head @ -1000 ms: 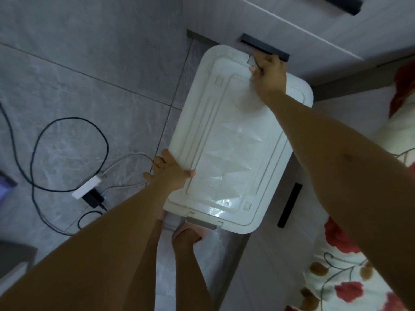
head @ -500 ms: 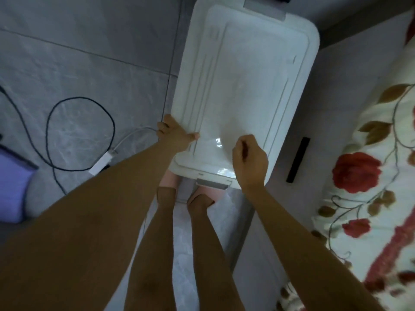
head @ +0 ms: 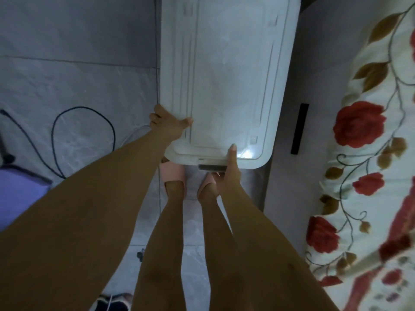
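Right hand has shifted from the lid top to the white storage box's near rim, thumb above, fingers curled under beside the grey latch. Left hand still grips the box's left rim. Grey tiled floor beneath; black cable left of the box, floral bedding right.

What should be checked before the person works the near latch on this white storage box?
1. Left hand grips the lid at its left edge, thumb on top: ok.
2. Right hand pinches the lid's near edge beside the grey latch: ok.
3. Latch fastened: cannot tell.
4. Lid seated at the far end: cannot tell, out of frame.
5. Pink slippers clear of the lid's near edge: not ok, toes sit under it.
6. Black cable away from the slippers: ok.
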Tool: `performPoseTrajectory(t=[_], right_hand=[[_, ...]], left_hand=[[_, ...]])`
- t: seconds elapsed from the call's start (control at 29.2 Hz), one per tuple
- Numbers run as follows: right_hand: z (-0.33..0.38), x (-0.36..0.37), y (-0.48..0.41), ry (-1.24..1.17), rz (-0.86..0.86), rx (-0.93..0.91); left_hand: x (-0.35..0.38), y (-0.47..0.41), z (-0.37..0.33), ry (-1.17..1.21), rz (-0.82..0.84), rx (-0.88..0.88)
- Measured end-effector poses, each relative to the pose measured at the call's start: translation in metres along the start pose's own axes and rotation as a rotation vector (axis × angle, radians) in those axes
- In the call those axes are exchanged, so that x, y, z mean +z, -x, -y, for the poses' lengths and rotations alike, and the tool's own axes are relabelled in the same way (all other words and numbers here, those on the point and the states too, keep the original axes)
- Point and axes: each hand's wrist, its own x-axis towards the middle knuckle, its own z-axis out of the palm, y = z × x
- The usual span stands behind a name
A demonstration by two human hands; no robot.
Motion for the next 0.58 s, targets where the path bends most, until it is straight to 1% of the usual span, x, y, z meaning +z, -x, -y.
performPoseTrajectory(t=[0.07, 0.1, 0.14, 0.21, 0.31, 0.48, 0.58], right_hand=[[-0.004, 0.002, 0.003, -0.028, -0.073, 0.025], [-0.005, 0.001, 0.001, -0.043, -0.084, 0.054], [-0.003, -0.002, 0.0, -0.044, -0.087, 0.079], [0.005, -0.002, 0.0, -0.097, -0.036, 0.132], [0.014, 0.001, -0.007, -0.044, -0.011, 0.246], [0.018, 0.008, -0.007, 0.111, -0.092, 0.28], [0.021, 0.014, -0.011, 0.11, -0.14, 0.314]], left_hand=[[-0.001, 0.0, 0.001, 0.012, 0.002, 0.008], [0.0, 0.001, 0.0, 0.016, -0.001, 0.017], [0.001, 0.002, 0.001, 0.023, -0.009, 0.02], [0.003, 0.004, 0.0, 0.021, -0.029, 0.03], [0.005, 0.004, 0.0, 0.033, -0.048, 0.021], [0.007, 0.002, 0.003, 0.05, -0.047, 0.021], [0.01, 0.003, 0.002, 0.041, -0.069, 0.022]])
